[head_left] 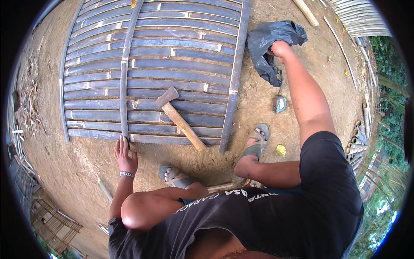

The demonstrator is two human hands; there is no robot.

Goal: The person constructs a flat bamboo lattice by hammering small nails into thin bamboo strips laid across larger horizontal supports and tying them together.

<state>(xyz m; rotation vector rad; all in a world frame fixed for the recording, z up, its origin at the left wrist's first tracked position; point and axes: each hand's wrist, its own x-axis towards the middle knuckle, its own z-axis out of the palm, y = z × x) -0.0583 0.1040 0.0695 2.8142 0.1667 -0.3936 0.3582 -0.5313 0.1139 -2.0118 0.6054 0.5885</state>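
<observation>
"Bare brown earth (73,172) all round, greenery (390,125) beyond it on the right. Bamboo tubes (356,140) stacked along that side."

"And on the earth?"

"Slatted bamboo panel (172,42), flat, dark slats running across, long strips over them at both sides and between. Axe (183,123) lies on it, lower right, head to the upper left, handle end just past the bottom slat."

"Where is the right hand (281,49)?"

"Far out, arm stretched, at the black bag (263,36), just right of the panel's upper part. Fingers hidden in the folds; cannot tell whether they are clamped on anything."

"Left hand (126,160)?"

"At the panel's bottom edge, by the lower end of the middle strip (123,82). Fingers straight, slightly apart; unclear whether the tips press on it. Bracelet (127,174) on that wrist."

"Anything near the bag?"

"Small rounded case (280,104), pale-faced, on the earth below it. Further down, a yellow leaf (280,150), near the right sandal (257,144). Left sandal (180,179) stands below the panel."
</observation>
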